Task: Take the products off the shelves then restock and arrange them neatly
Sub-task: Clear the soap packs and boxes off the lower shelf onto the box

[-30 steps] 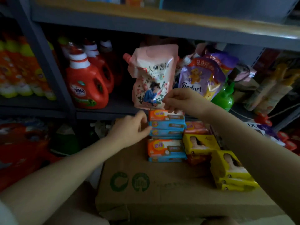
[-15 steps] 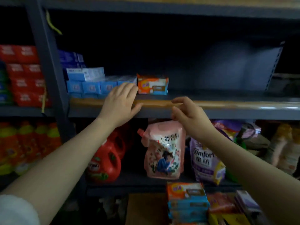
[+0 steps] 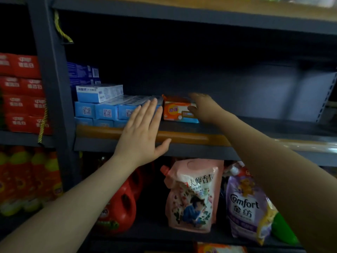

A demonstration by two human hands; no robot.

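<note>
An orange soap pack (image 3: pixel 175 111) lies on the middle shelf (image 3: pixel 191 137), just right of a row of stacked blue boxes (image 3: pixel 102 110). My right hand (image 3: pixel 206 108), blurred by motion, is on the pack's right end, with fingers over its top and the thumb on its front face. My left hand (image 3: pixel 142 132) is flat with straight fingers. Its fingertips reach up in front of the rightmost blue boxes and its thumb lies along the shelf's front lip. It holds nothing.
The shelf right of the orange pack is bare and dark. Below stand a pink pouch (image 3: pixel 193 194), a purple Comfort pouch (image 3: pixel 246 207), a red detergent jug (image 3: pixel 118 207) and a green bottle (image 3: pixel 284 229). Left of the grey post (image 3: pixel 51 79) are red packs (image 3: pixel 23 92) and orange bottles (image 3: pixel 27 179).
The view rose from the soap stacks on the carton to the middle shelf. Both hands went up; my right hand moved from the shelf lip onto the orange pack.
</note>
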